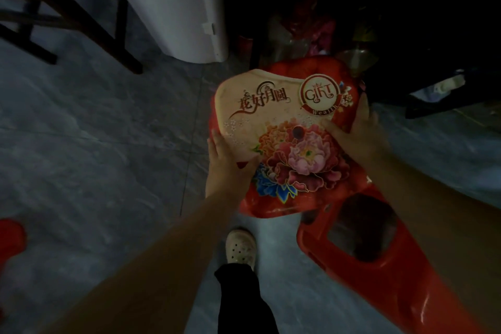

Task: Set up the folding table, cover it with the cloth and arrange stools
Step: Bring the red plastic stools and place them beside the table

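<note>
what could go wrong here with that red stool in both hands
The red stool is gripped only at its seat edges by the left hand and right hand, so it may slip. Its legs swing near the shoe. The dim clutter behind could get knocked.

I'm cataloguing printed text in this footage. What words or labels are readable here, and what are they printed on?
"花好月圆": red script on the cream panel of the red plastic stool's flower-printed seat, gripped by left hand and right hand.
"GIFT": in the round emblem on the same seat.
"Wealth": on the ribbon beneath that emblem, blurred, so uncertain.
Nothing else is readable.
</note>
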